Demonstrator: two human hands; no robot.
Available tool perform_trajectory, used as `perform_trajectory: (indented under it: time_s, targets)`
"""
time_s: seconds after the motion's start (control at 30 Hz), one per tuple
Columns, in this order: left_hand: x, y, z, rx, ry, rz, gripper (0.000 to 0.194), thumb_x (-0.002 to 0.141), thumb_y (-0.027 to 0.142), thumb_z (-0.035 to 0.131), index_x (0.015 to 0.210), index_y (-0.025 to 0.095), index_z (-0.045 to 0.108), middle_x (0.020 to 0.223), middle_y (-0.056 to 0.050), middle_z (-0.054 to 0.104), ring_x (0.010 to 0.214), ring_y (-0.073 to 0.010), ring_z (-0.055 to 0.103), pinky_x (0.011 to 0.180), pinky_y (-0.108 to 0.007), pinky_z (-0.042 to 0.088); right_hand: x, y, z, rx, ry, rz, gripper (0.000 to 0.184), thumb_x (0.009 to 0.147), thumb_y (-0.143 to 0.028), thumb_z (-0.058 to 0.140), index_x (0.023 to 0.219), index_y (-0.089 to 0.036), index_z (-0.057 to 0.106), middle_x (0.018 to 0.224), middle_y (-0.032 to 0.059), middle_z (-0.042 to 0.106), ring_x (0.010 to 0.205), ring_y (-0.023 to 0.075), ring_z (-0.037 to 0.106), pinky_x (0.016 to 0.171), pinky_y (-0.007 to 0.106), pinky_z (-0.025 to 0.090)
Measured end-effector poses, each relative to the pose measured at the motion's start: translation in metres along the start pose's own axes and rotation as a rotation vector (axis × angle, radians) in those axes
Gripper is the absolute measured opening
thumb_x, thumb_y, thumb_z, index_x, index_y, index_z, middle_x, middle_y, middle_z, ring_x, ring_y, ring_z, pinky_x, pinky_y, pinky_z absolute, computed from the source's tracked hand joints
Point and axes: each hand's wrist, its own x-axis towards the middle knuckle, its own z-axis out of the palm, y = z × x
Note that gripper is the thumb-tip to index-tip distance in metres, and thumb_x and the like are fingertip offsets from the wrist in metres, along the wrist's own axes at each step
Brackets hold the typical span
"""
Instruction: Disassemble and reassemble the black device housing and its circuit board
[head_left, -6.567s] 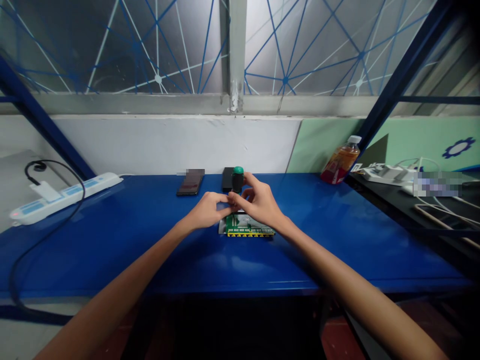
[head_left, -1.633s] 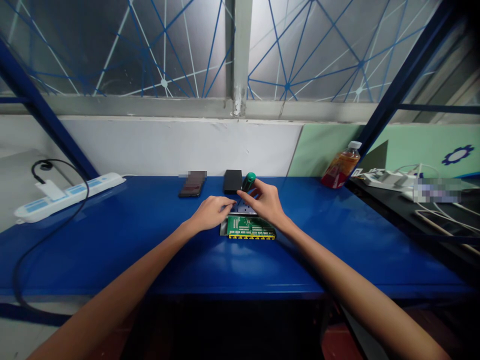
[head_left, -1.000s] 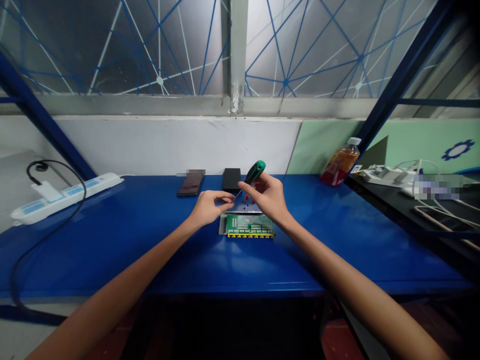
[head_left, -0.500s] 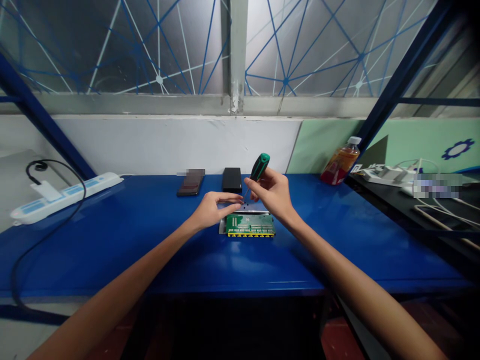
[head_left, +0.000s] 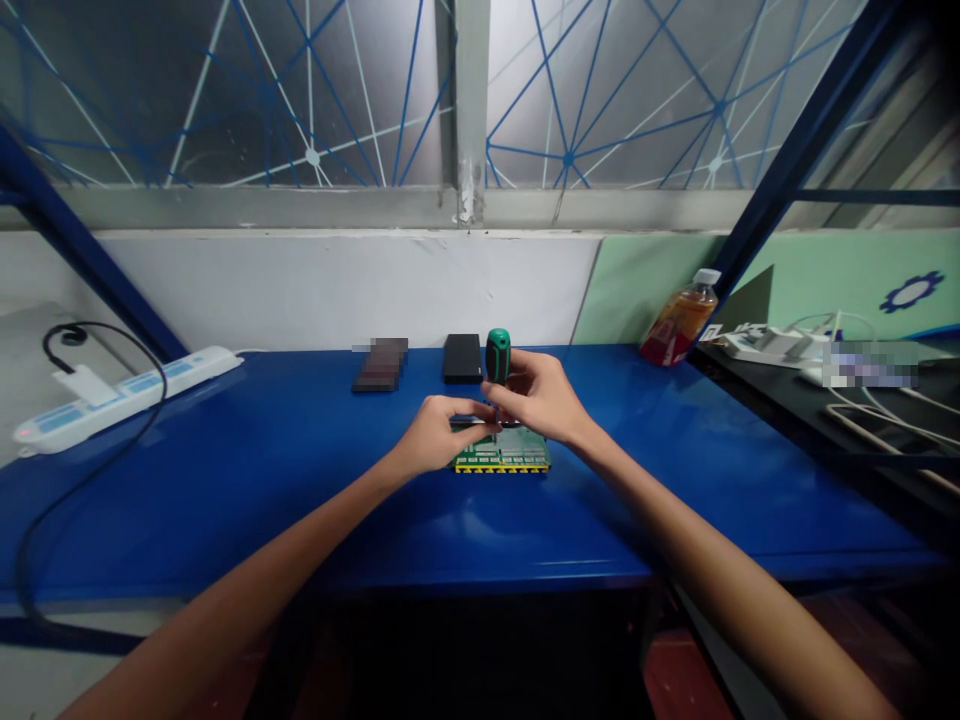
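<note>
A screwdriver (head_left: 498, 356) with a green and black handle stands nearly upright over a green circuit board (head_left: 517, 452). My right hand (head_left: 544, 395) is closed around its handle from the right side. The thumb and fingers of my left hand (head_left: 436, 432) come together at the thin shaft, low down above the board. A row of yellow-edged ports (head_left: 502, 469) lines the board's near side. The screwdriver's tip is too small to make out, and my fingers cover part of the board's far side.
On the blue table (head_left: 337, 510) lie a dark phone (head_left: 381, 368) and a black box (head_left: 463, 358) behind the board. A power strip (head_left: 127, 400) with a black cable is at left. A drink bottle (head_left: 681, 318) stands back right, near white cables and adapters (head_left: 780, 345).
The screwdriver has swung from tilted to nearly upright and come down, from the metal plate onto the board. My left fingertips have moved right and nearer with it.
</note>
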Motion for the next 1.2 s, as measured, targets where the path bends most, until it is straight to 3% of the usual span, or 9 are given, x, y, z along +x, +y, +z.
perform_trajectory:
  time_s: [0.13,0.27,0.8,1.03,1.2]
  targets:
    - [-0.001,0.0,0.001,-0.037,-0.025,0.004,0.016,0.082,0.024,0.066,0.09,0.016,0.076,0.091,-0.006,0.076,0.089,-0.0224,0.07,0.085,-0.033,0.054,-0.001,-0.008,-0.002,-0.023,0.019,0.024,0.037,0.084,-0.051,0.058,0.066,-0.019,0.052,0.055,-0.0017,0.052,0.051,0.0109,0.047,0.049,0.026,0.033]
    - [-0.001,0.003,0.001,-0.055,-0.061,-0.01,0.017,0.082,0.026,0.066,0.092,0.017,0.076,0.095,-0.006,0.076,0.09,-0.0226,0.07,0.087,-0.035,0.054,-0.001,-0.01,-0.001,-0.044,0.044,0.032,0.043,0.084,-0.057,0.056,0.064,-0.019,0.051,0.052,-0.0014,0.051,0.049,0.011,0.046,0.047,0.026,0.033]
    - [-0.002,0.002,0.001,-0.002,-0.091,0.002,0.014,0.081,0.025,0.067,0.089,0.016,0.076,0.091,-0.007,0.076,0.087,-0.0219,0.07,0.084,-0.034,0.053,-0.002,-0.011,-0.002,-0.12,0.022,0.007,0.043,0.084,-0.052,0.058,0.059,-0.018,0.051,0.051,-0.0017,0.049,0.048,0.0093,0.042,0.046,0.026,0.027]
    - [-0.003,-0.001,0.002,0.021,-0.084,0.028,0.014,0.082,0.024,0.065,0.089,0.018,0.076,0.092,-0.006,0.076,0.088,-0.0215,0.07,0.084,-0.034,0.052,0.0,-0.014,-0.01,-0.159,-0.035,0.013,0.045,0.081,-0.05,0.061,0.053,-0.018,0.046,0.047,-0.0027,0.044,0.046,0.0085,0.04,0.044,0.026,0.024]
    - [-0.004,0.0,0.004,0.024,-0.083,0.025,0.016,0.083,0.028,0.064,0.089,0.019,0.075,0.093,-0.007,0.076,0.089,-0.0221,0.069,0.084,-0.035,0.052,-0.001,-0.013,-0.016,-0.172,-0.068,0.044,0.042,0.079,-0.046,0.063,0.05,-0.017,0.051,0.044,-0.0024,0.044,0.044,0.008,0.037,0.042,0.026,0.023]
